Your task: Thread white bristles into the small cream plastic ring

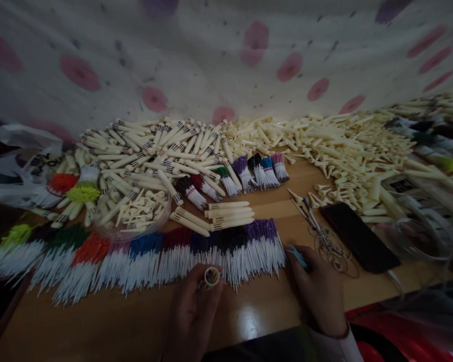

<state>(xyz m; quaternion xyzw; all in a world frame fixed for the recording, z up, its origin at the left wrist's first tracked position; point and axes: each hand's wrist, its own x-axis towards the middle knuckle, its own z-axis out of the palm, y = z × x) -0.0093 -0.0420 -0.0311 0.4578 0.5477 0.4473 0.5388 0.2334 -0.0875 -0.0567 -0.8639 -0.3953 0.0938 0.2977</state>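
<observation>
My left hand [189, 314] grips a cream pen barrel [212, 276] with its open round end tilted up toward me. Something coloured shows inside the opening, too dim to make out. In my right hand [320, 289] are light blue tweezers [298, 256], pinched near the table at the right end of the refill row. That row of white ink refills [173, 264] with coloured tips lies fanned out by colour, the purple-tipped refills [264, 241] closest to my right hand. Just behind it, several slotted pen barrels [232, 213] lie side by side.
A clear round bowl [166, 218] of small cream cone-shaped parts stands left. Piled barrels [166, 141] and loose cream parts [347, 146] fill the back. Bundled refills [245, 173] stand in front of them. Right are a black phone [360, 236], a tangled cord [332, 249] and a plastic bag [30, 151] far left.
</observation>
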